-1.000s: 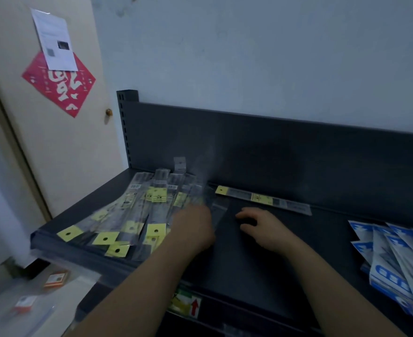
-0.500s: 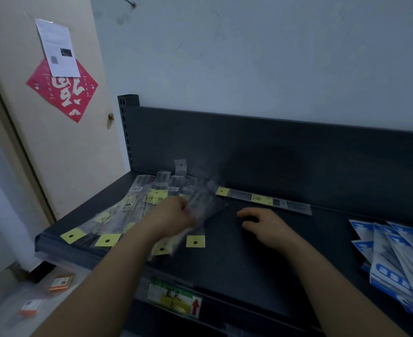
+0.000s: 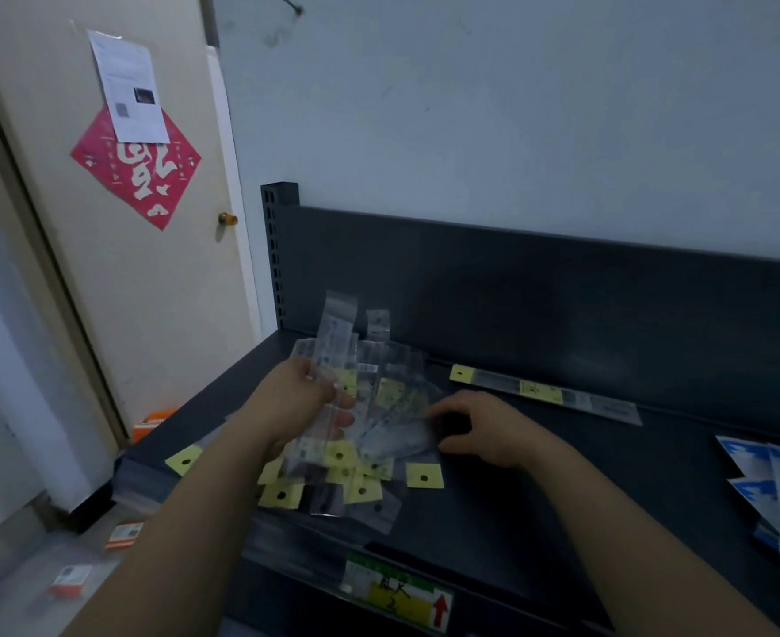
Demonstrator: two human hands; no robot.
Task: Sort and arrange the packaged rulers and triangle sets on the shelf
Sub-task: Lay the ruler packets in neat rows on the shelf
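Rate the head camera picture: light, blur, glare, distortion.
Head view: dim, bluish light, the dark shelf nearly featureless; the packaged rulers in the left hand are smeared by motion blur, print unreadable; faint sheen on their clear sleeves, no harsh glare; wide-angle bowing bends the door frame at left.

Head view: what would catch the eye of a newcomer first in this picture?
The fan of packaged rulers with yellow tags, at the left end of the shelf, gripped by the left hand, with the right hand at its right edge. Next, the red diamond paper on the door at upper left, and one lone ruler lying along the back panel.
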